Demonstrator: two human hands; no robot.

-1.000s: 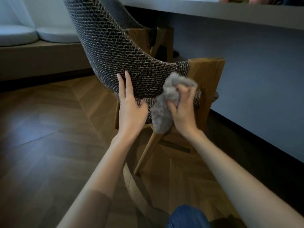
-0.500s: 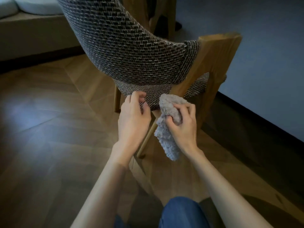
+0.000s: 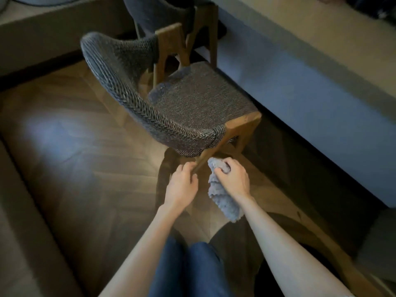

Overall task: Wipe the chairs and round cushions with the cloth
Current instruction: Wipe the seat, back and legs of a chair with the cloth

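Observation:
A chair [image 3: 192,103] with dark woven backrest, woven seat and wooden legs stands in front of me on the wood floor. My left hand [image 3: 182,183] curls round the chair's near wooden leg [image 3: 205,156] just below the backrest. My right hand [image 3: 232,175] grips a fluffy grey cloth [image 3: 222,198] right beside that leg; the cloth's loose end hangs down toward my forearm. Part of a round cushion [image 3: 38,0] shows at the top left on a low bench.
A second chair [image 3: 171,16] stands behind the first. A long counter with a blue-grey front [image 3: 310,93] runs along the right. The low bench [image 3: 53,28] crosses the top left. My knees in blue trousers [image 3: 188,269] are at the bottom.
The view has risen and tilted down, so the seat now shows. Both hands moved down from the backrest to the near leg; my left hand now curls round it.

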